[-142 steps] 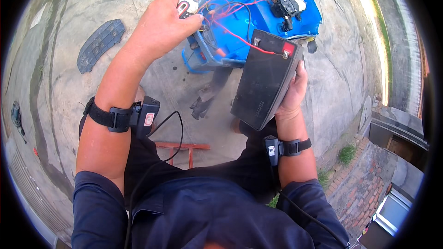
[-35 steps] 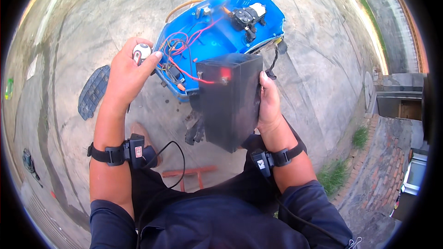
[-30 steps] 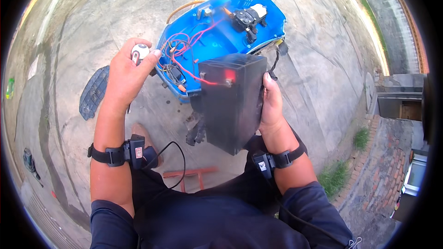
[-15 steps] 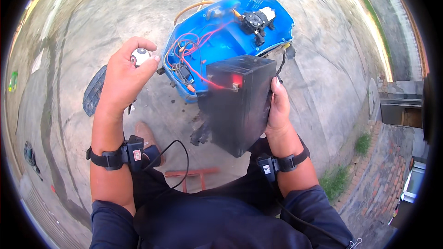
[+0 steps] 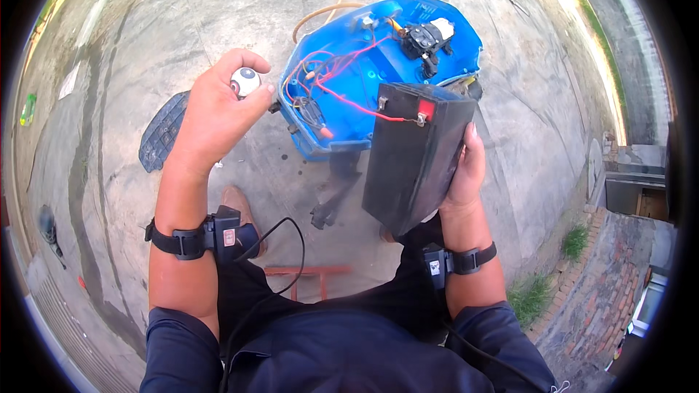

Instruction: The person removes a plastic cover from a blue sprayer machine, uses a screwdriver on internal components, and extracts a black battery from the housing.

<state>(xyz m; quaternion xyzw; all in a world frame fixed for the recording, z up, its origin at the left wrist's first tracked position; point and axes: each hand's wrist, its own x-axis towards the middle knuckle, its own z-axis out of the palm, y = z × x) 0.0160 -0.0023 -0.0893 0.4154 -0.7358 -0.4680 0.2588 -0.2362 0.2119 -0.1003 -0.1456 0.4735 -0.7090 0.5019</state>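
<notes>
My right hand (image 5: 468, 175) grips a black box-shaped battery (image 5: 408, 167) from its right side and holds it up, tilted. A red wire (image 5: 357, 107) runs from a metal terminal by the battery's red patch toward the blue plastic housing (image 5: 364, 127). The other visible terminal (image 5: 382, 103) looks bare. My left hand (image 5: 218, 105) curls its thumb and fingers around a small white round thing with dark round marks (image 5: 246, 81); its kind I cannot make out. Inside the housing lie tangled wires (image 5: 320, 73) and a small black-and-white pump (image 5: 428, 38).
A dark ribbed panel (image 5: 162, 135) lies on the concrete ground (image 5: 109, 196) beside my left wrist. An orange hose (image 5: 320, 13) trails behind the housing. Between my legs is a red metal frame (image 5: 309, 271). A cable (image 5: 301, 236) loops from my left wristband. Grass tufts (image 5: 530, 298) grow at right.
The battery has moved right and turned, so both terminals now show. My left hand has shifted slightly right and up with the white thing. The housing sits further right in view.
</notes>
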